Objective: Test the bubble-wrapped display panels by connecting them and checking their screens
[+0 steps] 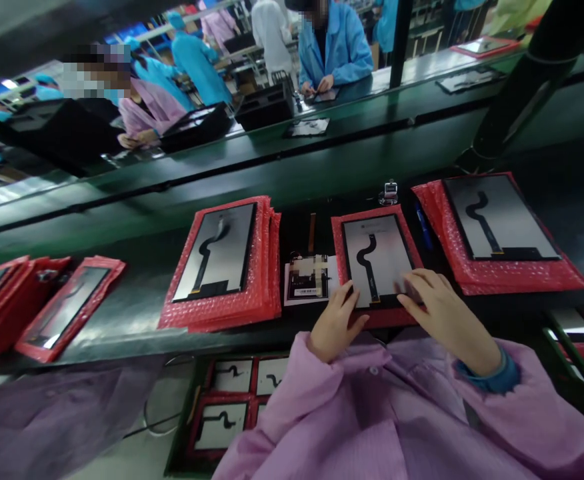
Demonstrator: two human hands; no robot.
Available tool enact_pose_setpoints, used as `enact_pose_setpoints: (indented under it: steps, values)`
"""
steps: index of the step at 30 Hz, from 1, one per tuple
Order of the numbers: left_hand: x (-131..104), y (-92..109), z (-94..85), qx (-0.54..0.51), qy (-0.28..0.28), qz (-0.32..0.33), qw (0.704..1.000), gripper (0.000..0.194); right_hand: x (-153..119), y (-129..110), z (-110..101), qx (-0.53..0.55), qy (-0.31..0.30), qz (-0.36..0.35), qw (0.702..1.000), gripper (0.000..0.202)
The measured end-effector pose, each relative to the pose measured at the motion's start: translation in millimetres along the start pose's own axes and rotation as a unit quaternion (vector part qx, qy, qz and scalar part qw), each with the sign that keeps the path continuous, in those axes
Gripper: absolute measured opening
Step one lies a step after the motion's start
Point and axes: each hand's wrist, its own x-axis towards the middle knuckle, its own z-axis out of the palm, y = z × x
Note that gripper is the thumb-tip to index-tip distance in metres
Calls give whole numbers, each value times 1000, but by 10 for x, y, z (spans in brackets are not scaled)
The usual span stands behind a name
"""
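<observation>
A flat display panel (385,250) with a pale grey back and a black curved flex cable (369,273) lies on a red bubble-wrap pouch (338,240) in front of me. My left hand (336,321) rests at the panel's lower left corner, thumb apart from the fingers. Over the lower right corner is my right hand (439,312), its fingertips smeared by motion. A dark blur shows between its thumb and fingers, and I cannot make out whether it is an object. Left of the pouch sits a small black board with tape (308,277) on a white sheet.
Panels on red pouches form a left stack (217,257) and a right stack (505,220). A blue pen (423,225) and a small metal device (389,192) lie nearby. A tray (185,427) of panels is below the bench. Co-workers sit across, one in a blue coat (339,43).
</observation>
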Motion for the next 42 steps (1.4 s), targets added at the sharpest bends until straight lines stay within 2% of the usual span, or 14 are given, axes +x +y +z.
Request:
enact_pose_setpoints:
  steps: [2,4,6,8,10,12,15,20,22,24,26,28,33,42]
  values:
    - [103,-57,-210,-36,-31,20,999,38,124,-52,-128,8,-73,-86,994,38]
    - [284,-157,-434,-48,-23,35,998,30,297,-126,-200,-24,-119,-146,982,37]
    - [528,-293,-616,-21,37,18,999,23,528,-214,-193,-75,-126,-168,975,36]
    - [798,-437,-717,33,95,-44,994,20,805,-285,-110,-117,-118,-170,971,33]
    - [1046,-561,-733,94,119,-139,979,22,1092,-305,23,-140,-116,-174,968,29]
    - [1232,-648,-688,121,109,-214,963,32,1341,-257,170,-140,-115,-177,968,27]
    - [1366,-738,-588,111,102,-247,957,41,1557,-84,362,-124,-99,-165,973,32]
    - [1372,-927,-530,46,125,-255,958,49,1539,256,564,-9,-77,-128,989,43]
    - [1376,-1003,-535,-32,159,-254,954,52,1484,345,602,28,-77,-122,989,49]
    - [1391,-1051,-537,-165,217,-247,930,54,1427,396,624,29,-87,-125,988,60]
    - [1408,-1065,-536,-297,268,-231,887,55,1368,417,635,14,-110,-142,984,75]
    - [1418,-1052,-539,-361,290,-212,861,52,1309,412,637,-4,-129,-154,980,90]
    - [1412,-980,-571,-365,306,-167,863,25,1207,305,586,-33,-143,-144,979,91]
    - [1374,-832,-590,-343,286,-116,887,31,1182,107,464,-85,-154,-132,976,81]
